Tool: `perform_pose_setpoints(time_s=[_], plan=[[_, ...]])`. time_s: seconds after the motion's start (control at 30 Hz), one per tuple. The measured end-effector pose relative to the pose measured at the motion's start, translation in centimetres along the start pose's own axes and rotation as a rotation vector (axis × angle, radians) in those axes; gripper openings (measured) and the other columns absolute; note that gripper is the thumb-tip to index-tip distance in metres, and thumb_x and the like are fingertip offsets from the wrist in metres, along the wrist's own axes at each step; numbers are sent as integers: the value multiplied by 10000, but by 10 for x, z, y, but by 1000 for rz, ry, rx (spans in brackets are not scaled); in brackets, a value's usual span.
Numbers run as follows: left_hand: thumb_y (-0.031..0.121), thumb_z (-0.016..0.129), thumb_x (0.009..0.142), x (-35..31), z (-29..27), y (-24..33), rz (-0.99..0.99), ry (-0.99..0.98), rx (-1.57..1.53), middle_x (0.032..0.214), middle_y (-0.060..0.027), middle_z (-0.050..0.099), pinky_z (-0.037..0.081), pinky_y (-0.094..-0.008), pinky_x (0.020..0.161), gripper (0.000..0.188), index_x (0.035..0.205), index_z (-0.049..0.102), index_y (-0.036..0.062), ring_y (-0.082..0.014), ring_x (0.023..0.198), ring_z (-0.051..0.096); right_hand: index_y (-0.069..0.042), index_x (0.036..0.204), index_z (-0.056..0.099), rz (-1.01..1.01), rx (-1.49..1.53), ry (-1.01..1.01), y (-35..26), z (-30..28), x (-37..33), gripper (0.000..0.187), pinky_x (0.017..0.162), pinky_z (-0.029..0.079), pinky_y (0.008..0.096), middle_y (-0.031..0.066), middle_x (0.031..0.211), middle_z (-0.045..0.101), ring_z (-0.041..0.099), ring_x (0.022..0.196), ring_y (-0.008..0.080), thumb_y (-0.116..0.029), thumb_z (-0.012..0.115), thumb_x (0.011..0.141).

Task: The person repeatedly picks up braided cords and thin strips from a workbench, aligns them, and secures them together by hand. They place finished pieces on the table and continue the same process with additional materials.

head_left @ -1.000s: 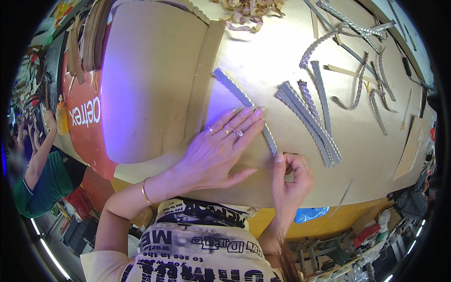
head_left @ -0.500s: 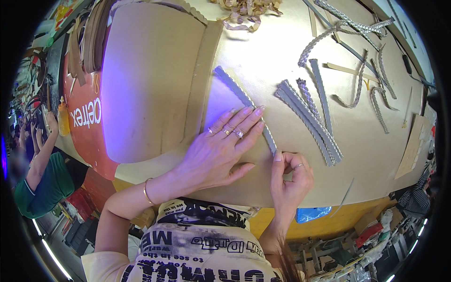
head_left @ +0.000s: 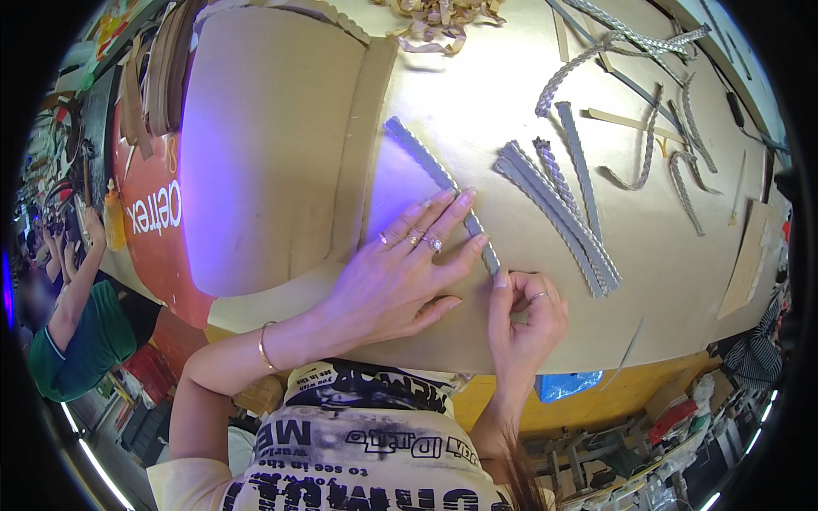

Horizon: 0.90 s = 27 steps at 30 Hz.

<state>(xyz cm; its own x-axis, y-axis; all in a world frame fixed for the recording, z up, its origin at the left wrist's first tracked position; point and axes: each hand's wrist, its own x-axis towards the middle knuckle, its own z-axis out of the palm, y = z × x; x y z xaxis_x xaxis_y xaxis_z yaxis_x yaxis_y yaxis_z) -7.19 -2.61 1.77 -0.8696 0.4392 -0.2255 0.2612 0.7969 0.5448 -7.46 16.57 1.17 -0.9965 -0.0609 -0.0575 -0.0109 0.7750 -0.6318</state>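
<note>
A narrow grey strip with a braided silver edge (head_left: pixel 417 153) lies slantwise on the tan work surface in front of me. My left hand (head_left: pixel 409 255) rests flat across its middle, fingers stretched out and the fingertips pressing on the braid. Thumb and forefinger of my right hand (head_left: pixel 530 317) pinch the strip's near end. Just right of the hands is a bundle of similar braided strips (head_left: pixel 554 217), with a single grey strip (head_left: pixel 579 162) beside it.
A large tan board (head_left: pixel 273 153) stands at the left, its edge near my left hand. Braided cords (head_left: pixel 639 47) and thin strips lie at the far right, curled scraps (head_left: pixel 439 21) at the back. An orange-yellow bottle (head_left: pixel 114 217) and another person in green (head_left: pixel 85 341) are at far left.
My left forefinger has bent a little nearer the strip's near end. My right hand keeps its pinch there. The whole view has shifted slightly.
</note>
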Motion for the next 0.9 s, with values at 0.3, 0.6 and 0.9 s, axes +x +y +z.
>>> perform_pose_setpoints(time_s=[0.3, 0.6, 0.9], plan=[[339, 673, 878, 1, -1, 4, 12, 17, 15, 1578, -277, 258, 279, -468, 1189, 558, 1381, 517, 154, -407, 1474, 264, -115, 726, 620, 4, 6, 17, 1, 3, -1, 168, 587, 323, 336, -28, 617, 551, 521, 538, 151, -129, 747, 835], [352, 712, 847, 2, 2, 5, 13, 9, 30, 1585, -303, 217, 299, -501, 1171, 556, 1371, 566, 240, -482, 1461, 243, -118, 711, 616, -33, -18, 35, 1, 3, 0, 173, 577, 322, 335, -28, 610, 543, 513, 527, 155, -121, 756, 813], [357, 713, 849, 2, 2, 4, 10, -27, -16, 1581, -341, 180, 296, -531, 1164, 561, 1380, 565, 247, -529, 1456, 216, -108, 724, 628, 40, 13, 26, -4, -5, -10, 169, 608, 335, 327, -26, 626, 563, 526, 551, 140, -127, 749, 841]])
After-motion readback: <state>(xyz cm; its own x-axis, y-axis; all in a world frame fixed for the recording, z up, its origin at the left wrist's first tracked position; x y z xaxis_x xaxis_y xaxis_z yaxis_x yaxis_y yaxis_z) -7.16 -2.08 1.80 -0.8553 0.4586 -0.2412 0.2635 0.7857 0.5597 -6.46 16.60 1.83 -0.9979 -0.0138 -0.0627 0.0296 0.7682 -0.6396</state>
